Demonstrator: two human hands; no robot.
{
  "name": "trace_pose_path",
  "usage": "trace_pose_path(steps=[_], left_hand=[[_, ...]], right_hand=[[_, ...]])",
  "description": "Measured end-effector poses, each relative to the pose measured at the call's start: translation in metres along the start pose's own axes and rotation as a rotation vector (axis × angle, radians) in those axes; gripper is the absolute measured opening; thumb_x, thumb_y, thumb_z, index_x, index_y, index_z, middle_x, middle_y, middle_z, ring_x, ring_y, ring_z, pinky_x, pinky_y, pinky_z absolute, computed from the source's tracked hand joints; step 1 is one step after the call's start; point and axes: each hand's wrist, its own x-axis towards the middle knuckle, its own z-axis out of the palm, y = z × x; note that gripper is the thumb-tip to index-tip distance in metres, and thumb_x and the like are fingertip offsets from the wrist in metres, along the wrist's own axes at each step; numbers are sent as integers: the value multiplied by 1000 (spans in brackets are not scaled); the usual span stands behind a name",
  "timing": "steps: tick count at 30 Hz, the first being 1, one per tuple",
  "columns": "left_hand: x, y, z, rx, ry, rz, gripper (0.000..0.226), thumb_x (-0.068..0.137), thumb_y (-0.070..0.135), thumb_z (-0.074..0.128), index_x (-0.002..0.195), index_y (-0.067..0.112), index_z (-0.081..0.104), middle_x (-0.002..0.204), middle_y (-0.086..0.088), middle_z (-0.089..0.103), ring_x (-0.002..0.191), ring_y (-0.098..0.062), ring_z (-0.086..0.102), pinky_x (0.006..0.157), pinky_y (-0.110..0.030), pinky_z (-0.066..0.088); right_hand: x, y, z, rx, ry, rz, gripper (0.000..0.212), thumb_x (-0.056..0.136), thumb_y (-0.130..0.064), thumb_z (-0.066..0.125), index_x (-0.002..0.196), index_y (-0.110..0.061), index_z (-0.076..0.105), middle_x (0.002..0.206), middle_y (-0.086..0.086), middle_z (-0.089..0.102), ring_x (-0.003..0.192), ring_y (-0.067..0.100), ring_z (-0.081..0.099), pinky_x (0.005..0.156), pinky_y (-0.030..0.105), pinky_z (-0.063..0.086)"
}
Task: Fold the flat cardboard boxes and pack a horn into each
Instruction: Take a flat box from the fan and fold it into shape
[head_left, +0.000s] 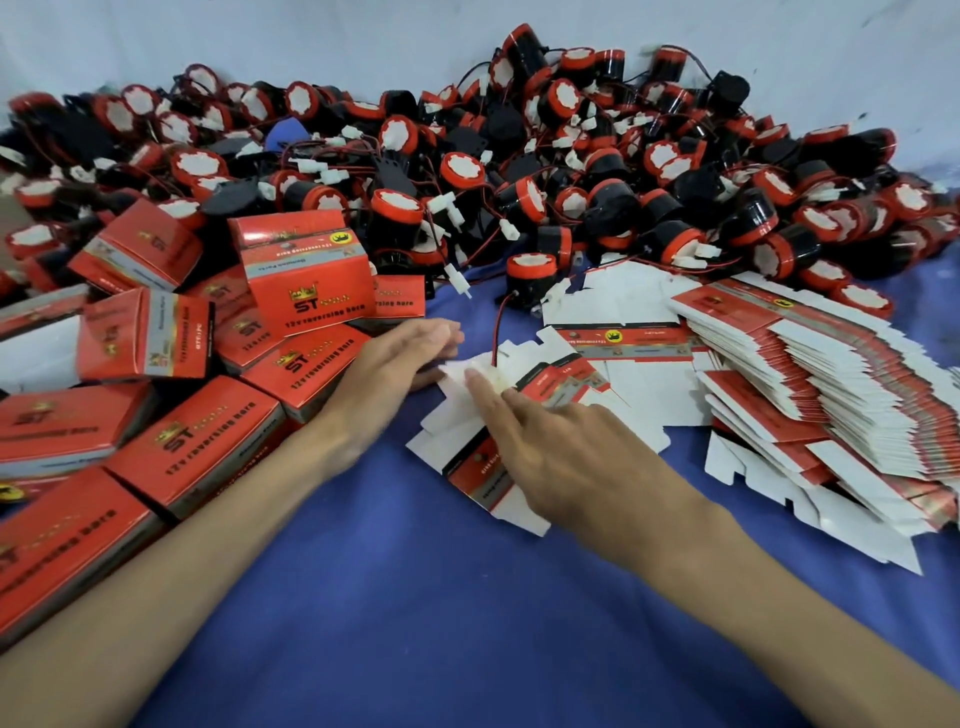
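A flat red and white cardboard box (470, 467) lies on the blue cloth at the centre. My right hand (566, 452) rests on it with straight fingers, the forefinger pressing near its far white flap. My left hand (384, 364) hovers just left of that flap, fingers relaxed and blurred, holding nothing. A black and red horn (530, 283) stands just beyond, its red wire running down to the flap. A large heap of horns (545, 171) fills the back.
Folded red boxes (208, 447) are piled along the left, one (306, 275) standing on top of the pile. A fanned stack of flat boxes (831, 395) lies at the right. Blue cloth (415, 623) covers the near table.
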Motion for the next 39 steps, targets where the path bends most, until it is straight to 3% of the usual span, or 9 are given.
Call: trace_pose_path(steps=[3,9,13,16,20,24,28,35,39], left_hand=[[-2,2,4,-40,-24,-13,22,94,28,51,106,20,66,112,1,69,110,-11,62,90,-22,50],[-3,8,7,-425,-139,-232,61,77,23,61,136,11,46,122,-7,66,112,-30,63,90,-36,54],[-6,8,2,-585,-183,-263,61,78,6,57,138,7,45,108,-10,71,86,-19,71,65,-28,59],[-7,8,0,-618,-242,-225,71,67,12,77,131,-2,50,100,-11,72,82,-16,72,69,-25,59],[-6,7,-4,-611,-337,-190,80,47,25,95,118,7,65,111,-11,70,94,-20,69,81,-29,56],[-11,8,-1,-543,-417,-214,30,73,29,75,103,22,76,94,2,72,84,-17,64,69,-27,54],[-14,8,3,-476,-434,-282,34,87,41,48,100,27,76,101,0,73,92,-17,69,74,-28,56],[-13,13,0,-614,-483,-296,29,88,27,48,91,23,76,93,2,74,85,-13,69,72,-26,56],[-18,12,5,-390,-506,-196,28,74,8,71,93,28,76,94,0,74,86,-15,71,75,-32,57]], right_hand=[[2,3,-1,120,131,85,80,44,15,69,123,6,59,66,8,62,44,27,52,39,26,20],[0,1,11,275,523,121,25,67,20,61,82,2,68,60,8,58,51,27,53,70,33,40],[3,-5,16,390,449,138,12,80,-9,75,83,-1,66,68,7,61,58,27,57,45,38,50],[8,3,14,423,360,264,60,82,-59,60,104,-3,66,101,12,64,92,30,61,63,48,55],[9,24,14,298,101,385,110,66,-88,35,150,-17,27,155,20,17,143,36,15,109,65,18],[7,22,26,486,3,383,124,58,-93,32,151,-23,-12,159,13,-13,146,28,-11,114,60,14],[8,15,30,560,-9,371,130,53,-95,38,152,-22,-6,156,13,2,145,27,-1,115,55,16],[8,5,31,768,-30,228,136,54,-83,63,144,-35,-27,153,-4,-32,142,18,-29,113,65,5],[8,6,29,745,6,206,133,57,-77,67,144,-33,-23,156,3,-26,144,22,-24,114,63,9]])
